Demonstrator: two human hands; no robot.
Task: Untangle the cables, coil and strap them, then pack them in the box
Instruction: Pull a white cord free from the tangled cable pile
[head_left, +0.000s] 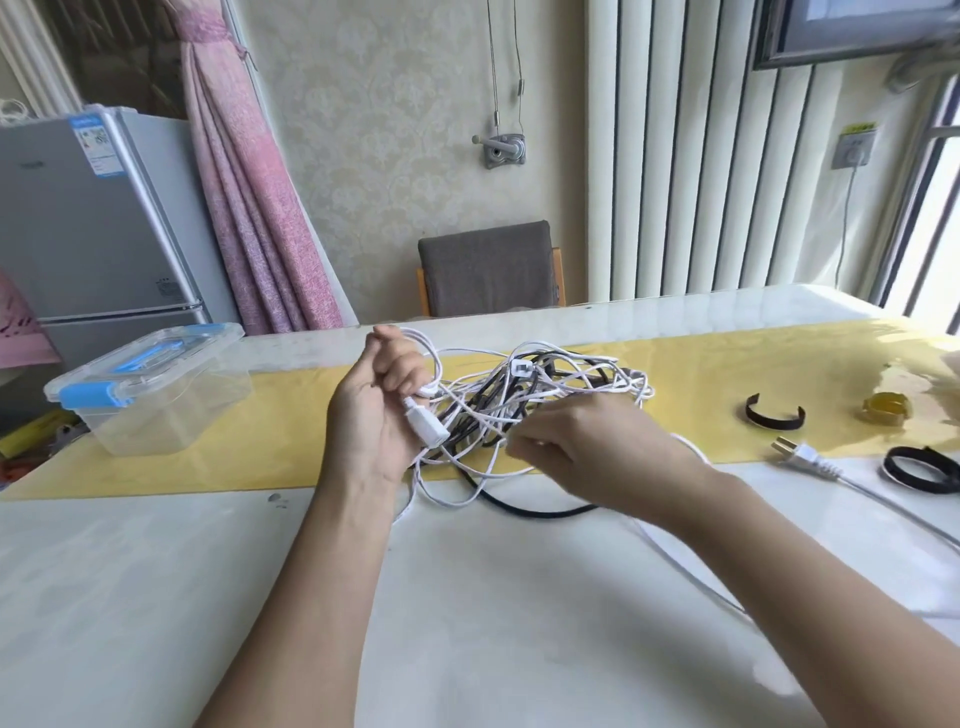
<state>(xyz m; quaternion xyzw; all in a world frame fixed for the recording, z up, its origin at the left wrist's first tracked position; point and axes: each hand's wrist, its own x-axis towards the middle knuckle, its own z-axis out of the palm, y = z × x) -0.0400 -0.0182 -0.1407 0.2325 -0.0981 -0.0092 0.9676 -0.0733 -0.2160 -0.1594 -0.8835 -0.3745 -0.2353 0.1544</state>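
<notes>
A tangle of thin white and black cables (540, 395) lies on the yellow runner in the middle of the table. My left hand (376, 405) is raised just left of the tangle, gripping loops of white cable, with a white connector (427, 427) lying across its palm. My right hand (582, 447) pinches a white strand at the tangle's near edge. A white three-pin plug (800, 453) and its cord lie to the right. Two black straps sit further right, one open (775, 415) and one coiled (920, 467). A closed clear box (150, 387) with blue latches stands at the left.
The white table (208, 597) carries a yellow runner (701, 364) across it. An amber tape roll (887, 408) sits at the far right. A grey chair (488, 267) stands behind the table, a fridge (98, 218) beyond the left end.
</notes>
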